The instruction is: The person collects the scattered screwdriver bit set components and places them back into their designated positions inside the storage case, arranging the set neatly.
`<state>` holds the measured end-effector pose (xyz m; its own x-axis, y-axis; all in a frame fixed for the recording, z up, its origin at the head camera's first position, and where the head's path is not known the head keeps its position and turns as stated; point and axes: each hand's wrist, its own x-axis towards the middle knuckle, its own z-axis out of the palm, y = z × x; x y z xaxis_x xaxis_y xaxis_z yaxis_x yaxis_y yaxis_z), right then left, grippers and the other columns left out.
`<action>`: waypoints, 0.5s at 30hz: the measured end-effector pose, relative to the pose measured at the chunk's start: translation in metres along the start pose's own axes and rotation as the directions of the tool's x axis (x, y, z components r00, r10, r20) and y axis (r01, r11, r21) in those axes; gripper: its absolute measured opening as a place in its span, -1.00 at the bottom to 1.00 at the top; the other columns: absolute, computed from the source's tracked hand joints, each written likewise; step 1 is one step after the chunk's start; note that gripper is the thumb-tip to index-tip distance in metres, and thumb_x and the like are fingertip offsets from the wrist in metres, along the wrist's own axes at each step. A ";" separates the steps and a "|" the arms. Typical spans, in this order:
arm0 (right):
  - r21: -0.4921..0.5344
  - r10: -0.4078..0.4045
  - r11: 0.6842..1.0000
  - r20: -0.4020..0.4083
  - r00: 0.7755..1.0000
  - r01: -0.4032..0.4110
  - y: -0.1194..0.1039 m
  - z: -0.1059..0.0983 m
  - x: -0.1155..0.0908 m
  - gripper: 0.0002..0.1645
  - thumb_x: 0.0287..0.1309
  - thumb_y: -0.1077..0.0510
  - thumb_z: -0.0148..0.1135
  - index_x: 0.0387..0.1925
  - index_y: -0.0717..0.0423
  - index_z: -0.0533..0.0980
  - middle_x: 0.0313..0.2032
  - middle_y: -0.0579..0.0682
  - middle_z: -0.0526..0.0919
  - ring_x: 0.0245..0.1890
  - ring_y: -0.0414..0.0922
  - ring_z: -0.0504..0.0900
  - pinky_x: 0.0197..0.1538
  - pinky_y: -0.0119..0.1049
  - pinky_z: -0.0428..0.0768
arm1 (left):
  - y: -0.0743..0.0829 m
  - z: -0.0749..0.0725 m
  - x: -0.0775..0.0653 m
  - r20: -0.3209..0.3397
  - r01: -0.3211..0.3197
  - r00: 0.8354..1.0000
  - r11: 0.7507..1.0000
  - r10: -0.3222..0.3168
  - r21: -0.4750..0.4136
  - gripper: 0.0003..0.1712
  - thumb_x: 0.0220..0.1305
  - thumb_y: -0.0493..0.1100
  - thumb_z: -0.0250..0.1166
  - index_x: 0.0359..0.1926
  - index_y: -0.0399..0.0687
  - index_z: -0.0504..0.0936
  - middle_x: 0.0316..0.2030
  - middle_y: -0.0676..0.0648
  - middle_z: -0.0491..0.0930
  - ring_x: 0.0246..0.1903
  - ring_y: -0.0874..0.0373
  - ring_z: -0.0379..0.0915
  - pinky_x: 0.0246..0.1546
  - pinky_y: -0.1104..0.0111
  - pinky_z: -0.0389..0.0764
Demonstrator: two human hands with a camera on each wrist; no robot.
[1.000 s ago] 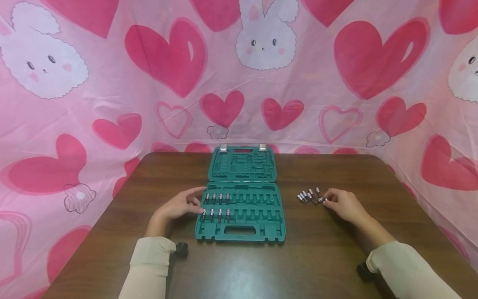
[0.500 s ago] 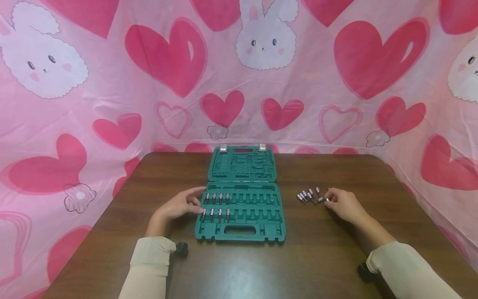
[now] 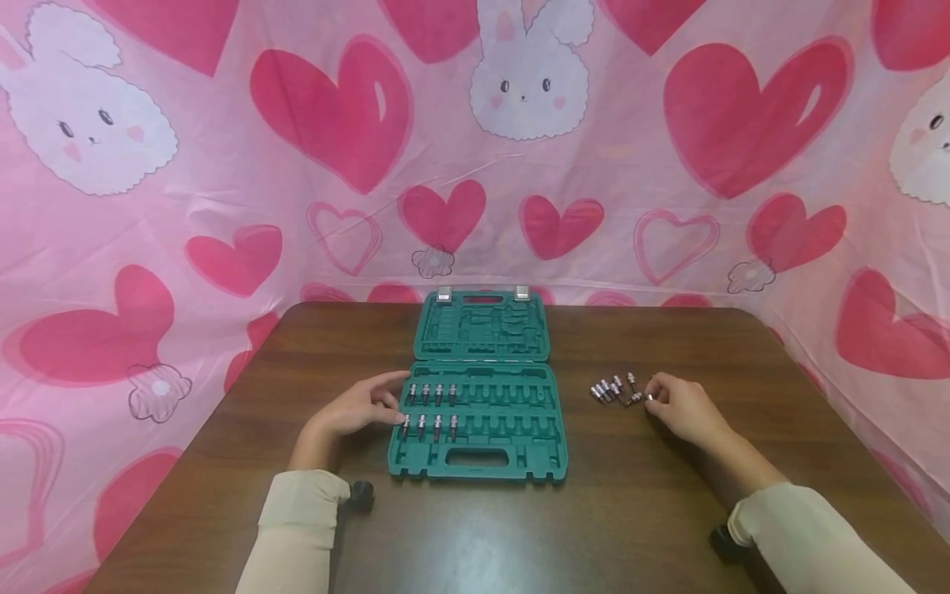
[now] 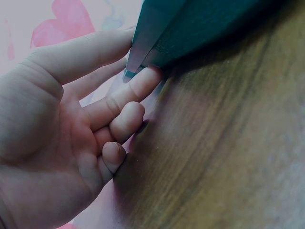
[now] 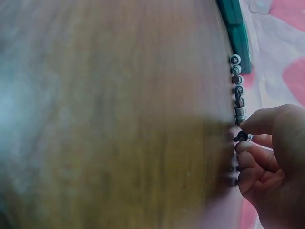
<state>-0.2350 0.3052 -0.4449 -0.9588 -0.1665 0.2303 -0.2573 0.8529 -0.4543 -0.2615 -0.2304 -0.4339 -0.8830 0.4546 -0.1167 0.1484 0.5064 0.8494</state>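
A green tool case (image 3: 477, 464) lies open on the table, with several bit sockets (image 3: 438, 426) in two rows on its left side. At its left edge, my left hand (image 3: 361, 406) grips the rim, thumb by the lower row. In the left wrist view the fingers (image 4: 143, 83) curl against the case wall (image 4: 167, 33). Right of the case, my right hand (image 3: 686, 406) pinches a bit socket (image 5: 242, 136) between thumb and fingers, low over the table. Beside it lies a small group of loose bit sockets (image 3: 609, 388). The fingers mostly hide the held one.
The case lid (image 3: 482, 326) is folded back flat behind the base, with two metal latches (image 3: 523, 293) at its far edge. Moulded slots fill the right half of the base. A pink heart-patterned cloth (image 3: 445, 165) hangs behind the brown wooden table (image 3: 475, 536).
My right hand has shifted very slightly right, away from the loose bit sockets, still pinching one. The left hand and the case have stayed in place.
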 end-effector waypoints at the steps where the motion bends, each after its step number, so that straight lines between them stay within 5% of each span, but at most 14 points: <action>1: -0.007 -0.001 1.000 0.001 1.000 0.002 0.000 0.000 0.000 -0.87 0.03 0.31 0.33 -0.36 0.15 0.53 -0.58 -0.10 0.52 -0.55 -0.15 0.47 -0.45 -0.18 0.42 | 0.000 0.000 0.000 -0.002 0.000 1.000 1.000 0.000 0.002 -0.09 0.14 -0.10 0.44 0.46 -0.05 0.21 -0.30 -0.07 0.64 -0.25 0.02 0.55 -0.02 0.10 0.50; 15: -0.018 0.005 1.000 -0.001 1.000 -0.005 -0.006 -0.001 -0.002 -0.85 -0.02 0.31 0.34 -0.40 0.13 0.51 -0.57 -0.10 0.54 -0.53 -0.13 0.49 -0.43 -0.16 0.43 | 0.000 0.000 0.000 -0.012 0.011 1.000 1.000 -0.011 0.002 -0.08 0.12 -0.10 0.44 0.46 -0.03 0.22 -0.30 -0.06 0.64 -0.23 0.03 0.55 0.01 0.05 0.50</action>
<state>-0.2319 0.3013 -0.4415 -0.9599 -0.1615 0.2291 -0.2501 0.8627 -0.4396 -0.2613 -0.2303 -0.4343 -0.8898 0.4404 -0.1197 0.1398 0.5128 0.8470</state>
